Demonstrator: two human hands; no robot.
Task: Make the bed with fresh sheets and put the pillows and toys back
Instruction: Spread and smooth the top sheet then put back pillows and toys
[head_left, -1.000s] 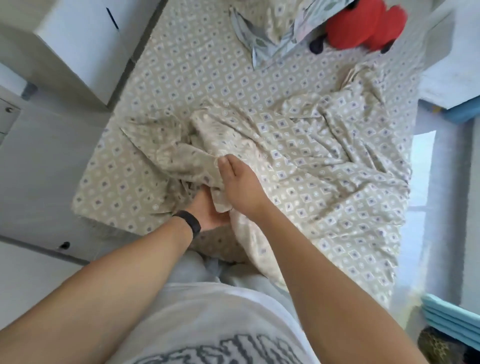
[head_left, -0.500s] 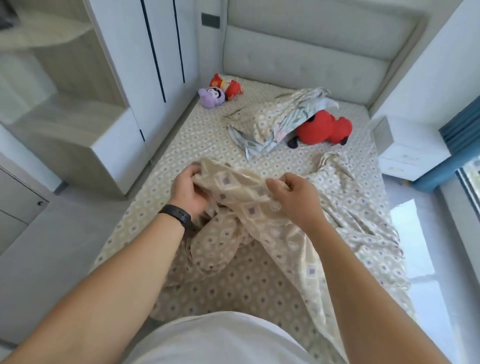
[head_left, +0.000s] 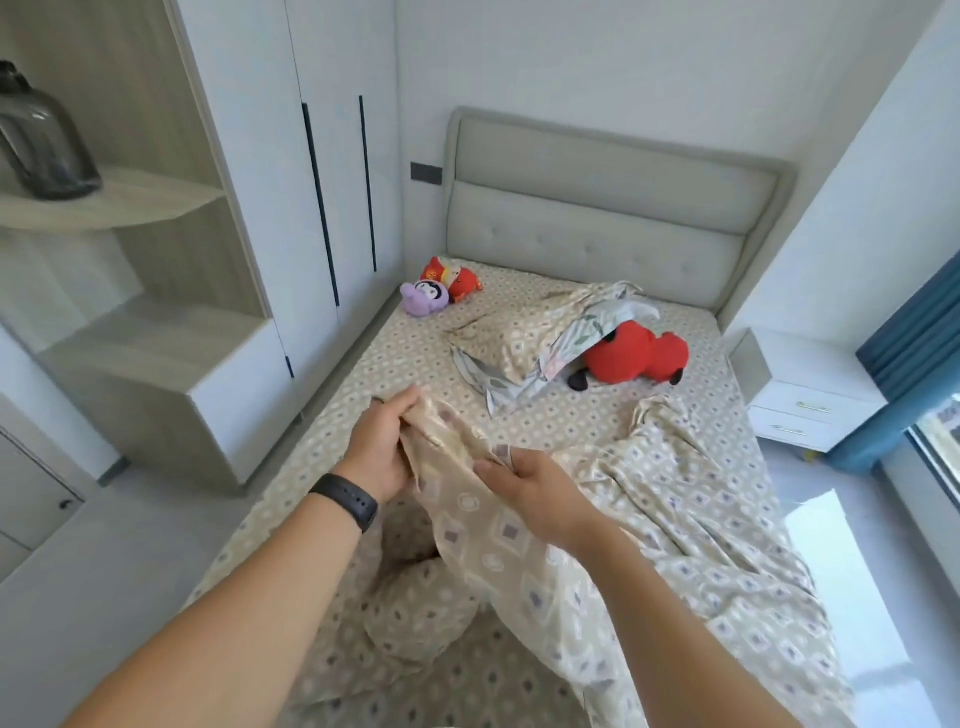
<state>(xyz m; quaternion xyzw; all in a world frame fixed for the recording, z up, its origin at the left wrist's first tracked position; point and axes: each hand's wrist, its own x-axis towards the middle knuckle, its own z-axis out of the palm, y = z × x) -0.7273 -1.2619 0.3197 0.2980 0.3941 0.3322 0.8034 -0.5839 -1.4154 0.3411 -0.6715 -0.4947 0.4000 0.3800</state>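
Both hands grip the loose sheet
Left hand (head_left: 382, 449) and right hand (head_left: 540, 488) fingers clamp the beige diamond-patterned cotton sheet (head_left: 675, 499), raised higher than 0.5 s ago.

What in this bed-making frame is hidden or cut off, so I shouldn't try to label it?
- Head view: big red plush toy, top part hidden under the leaf-print cloth.
- Pillow: far end covered by that cloth.
- Left hand and right hand: fingertips buried in the patterned sheet they grip.
- Sheet's near end: cut off by the bottom edge.
- Dark jug: cropped by the left edge.
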